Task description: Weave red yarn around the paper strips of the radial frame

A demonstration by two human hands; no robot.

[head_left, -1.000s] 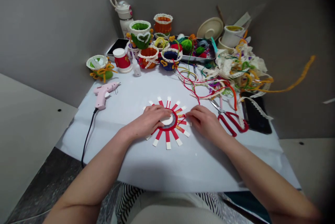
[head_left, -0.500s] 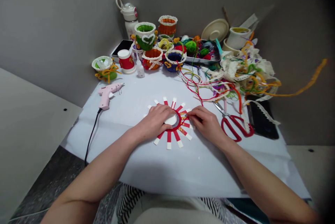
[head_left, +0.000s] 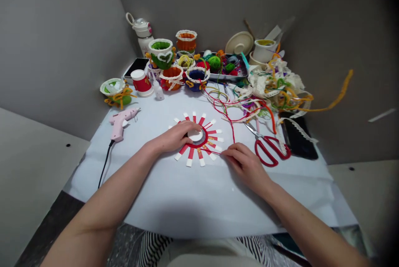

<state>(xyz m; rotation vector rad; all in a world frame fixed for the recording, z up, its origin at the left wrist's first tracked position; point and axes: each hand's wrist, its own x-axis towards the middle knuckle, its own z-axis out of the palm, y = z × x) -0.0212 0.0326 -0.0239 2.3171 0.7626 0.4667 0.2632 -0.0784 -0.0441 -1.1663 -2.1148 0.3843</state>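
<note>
Right hand has shifted, relative to the splayed paper piece, from about 3 o'clock to 4 o'clock, and the patterned strips have turned clockwise. Clock positions are read from the piece's white centre, 12 being the far side.

Piece lies on the white surface, strips fanned outward, red yarn wound about its centre. Left hand covers its 9 o'clock side; grip grasping the piece, thumb and fingers on the central ring. Pressure cannot be told. Right grip pinching the red yarn at the fingertips; a straight length spans from the piece to the fingers. More red yarn trails beyond the hand toward 1 o'clock.

Surroundings: red-handled scissors, blades parted, at 3 o'clock; heap of lace and yarn at 2; blue pot at 12; pink glue gun at 9, cord attached.
</note>
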